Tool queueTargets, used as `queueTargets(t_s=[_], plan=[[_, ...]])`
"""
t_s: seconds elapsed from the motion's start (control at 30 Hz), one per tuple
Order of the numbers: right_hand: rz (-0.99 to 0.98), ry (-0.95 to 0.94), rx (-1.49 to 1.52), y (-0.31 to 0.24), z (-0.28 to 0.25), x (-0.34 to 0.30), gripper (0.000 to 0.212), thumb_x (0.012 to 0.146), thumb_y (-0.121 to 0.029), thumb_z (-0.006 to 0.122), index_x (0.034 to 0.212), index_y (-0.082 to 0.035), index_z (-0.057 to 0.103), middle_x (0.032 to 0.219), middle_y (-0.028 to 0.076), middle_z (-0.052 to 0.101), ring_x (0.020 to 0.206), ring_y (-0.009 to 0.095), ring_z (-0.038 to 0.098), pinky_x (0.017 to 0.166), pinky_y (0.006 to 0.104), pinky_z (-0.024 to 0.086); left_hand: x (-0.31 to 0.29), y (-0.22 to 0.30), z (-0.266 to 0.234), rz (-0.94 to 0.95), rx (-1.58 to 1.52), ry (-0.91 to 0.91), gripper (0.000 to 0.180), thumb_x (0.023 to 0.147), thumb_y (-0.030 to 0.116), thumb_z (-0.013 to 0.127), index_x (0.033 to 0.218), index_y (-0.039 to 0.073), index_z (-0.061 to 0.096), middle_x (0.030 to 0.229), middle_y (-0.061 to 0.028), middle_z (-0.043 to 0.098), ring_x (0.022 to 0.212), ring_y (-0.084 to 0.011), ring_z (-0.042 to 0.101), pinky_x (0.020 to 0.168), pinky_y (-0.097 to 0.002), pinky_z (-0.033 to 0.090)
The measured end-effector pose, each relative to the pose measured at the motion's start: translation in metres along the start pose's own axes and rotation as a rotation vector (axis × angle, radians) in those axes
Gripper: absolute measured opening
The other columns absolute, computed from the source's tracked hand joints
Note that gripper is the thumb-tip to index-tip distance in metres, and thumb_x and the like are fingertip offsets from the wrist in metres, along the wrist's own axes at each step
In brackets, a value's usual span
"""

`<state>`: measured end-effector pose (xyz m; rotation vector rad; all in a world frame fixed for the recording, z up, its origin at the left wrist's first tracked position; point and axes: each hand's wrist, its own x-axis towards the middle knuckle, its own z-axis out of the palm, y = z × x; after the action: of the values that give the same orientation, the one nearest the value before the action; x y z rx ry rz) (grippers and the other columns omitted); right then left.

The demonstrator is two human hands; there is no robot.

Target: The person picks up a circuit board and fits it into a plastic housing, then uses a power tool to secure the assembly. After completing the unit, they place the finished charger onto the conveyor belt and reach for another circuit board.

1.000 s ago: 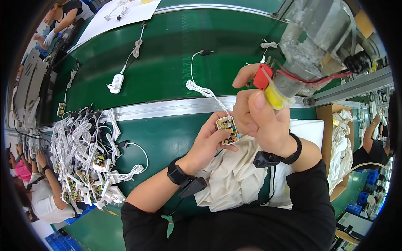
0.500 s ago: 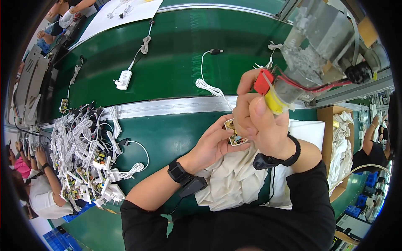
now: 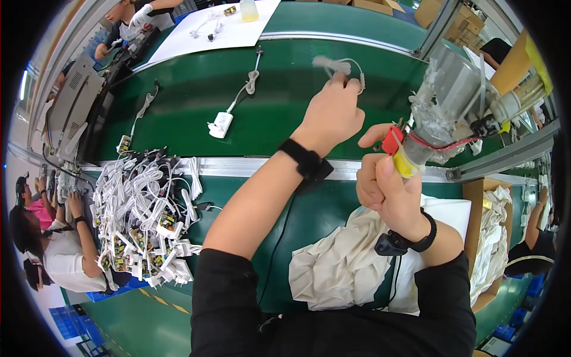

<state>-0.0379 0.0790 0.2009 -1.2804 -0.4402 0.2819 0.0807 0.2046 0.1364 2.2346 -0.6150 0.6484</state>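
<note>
Blurring at the fingertips of your left hand (image 3: 333,112), 1 white corded piece (image 3: 336,66) is showing over the green belt (image 3: 193,98); you cannot tell whether those fingers are gripping it. Your right hand (image 3: 394,193) is gripping the yellow-banded end (image 3: 407,166) of a clear tool (image 3: 453,89), just below its red block (image 3: 392,140). 1 white adapter (image 3: 220,125) is lying on the belt to the left, and a tangled cable pile (image 3: 135,199) is sitting nearer you. Crumpled cream cloth (image 3: 342,262) is resting between your arms, and 1 cardboard box (image 3: 473,191) is standing farther right.
</note>
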Motion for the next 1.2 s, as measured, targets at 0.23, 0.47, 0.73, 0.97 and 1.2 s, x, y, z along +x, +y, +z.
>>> queueTargets(t_s=[0.23,0.47,0.73,0.97,1.2], plan=[[0.011,0.009,0.007,-0.003,-0.002,0.004,0.041,0.093,-0.038,0.046,0.112,-0.003,0.034,0.055,-0.003,0.033,0.042,0.004,0.029,0.039,0.0197,0.024,-0.029,-0.026,0.002,-0.184,0.122,-0.181,0.034,0.077,0.028,0.063,0.092,0.000,0.054,0.092,-0.0185,0.056,0.088,-0.0351,0.057,0.072,-0.0420,0.049],[-0.008,-0.017,0.002,-0.004,-0.003,0.005,0.043,0.093,-0.037,0.048,0.113,-0.001,0.035,0.055,-0.004,0.034,0.044,0.003,0.029,0.040,0.0193,0.023,-0.054,-0.074,-0.118,-0.304,1.050,-0.211,0.040,0.072,0.033,0.070,0.093,0.002,0.055,0.096,-0.0172,0.059,0.088,-0.0283,0.058,0.065,-0.0375,0.051],[-0.016,0.064,-0.045,-0.007,-0.009,0.008,0.040,0.093,-0.038,0.046,0.110,-0.003,0.038,0.052,-0.004,0.032,0.042,0.003,0.027,0.039,0.0197,0.022,-0.071,-0.027,-0.090,-0.944,-0.611,-0.212,0.032,0.087,0.024,0.054,0.113,0.005,0.054,0.096,-0.0074,0.063,0.080,-0.0163,0.063,0.051,-0.0258,0.048],[-0.030,0.122,-0.048,-0.012,-0.009,0.015,0.037,0.094,-0.038,0.044,0.108,-0.004,0.040,0.051,-0.004,0.032,0.041,0.003,0.026,0.037,0.0199,0.021,-0.144,0.068,-0.016,-1.051,-1.606,-0.225,0.037,0.092,0.015,0.043,0.127,0.006,0.036,0.116,-0.0097,0.055,0.105,-0.0171,0.056,0.066,-0.0235,0.053],[-0.062,0.098,-0.035,0.004,-0.011,0.017,0.035,0.093,-0.038,0.046,0.102,-0.005,0.039,0.051,-0.003,0.033,0.041,0.003,0.027,0.037,0.0199,0.022,-0.156,0.082,-0.007,-0.912,-1.585,-0.401,0.040,0.091,0.003,0.043,0.129,0.008,0.033,0.123,-0.0088,0.051,0.111,-0.0179,0.054,0.071,-0.0262,0.054]])
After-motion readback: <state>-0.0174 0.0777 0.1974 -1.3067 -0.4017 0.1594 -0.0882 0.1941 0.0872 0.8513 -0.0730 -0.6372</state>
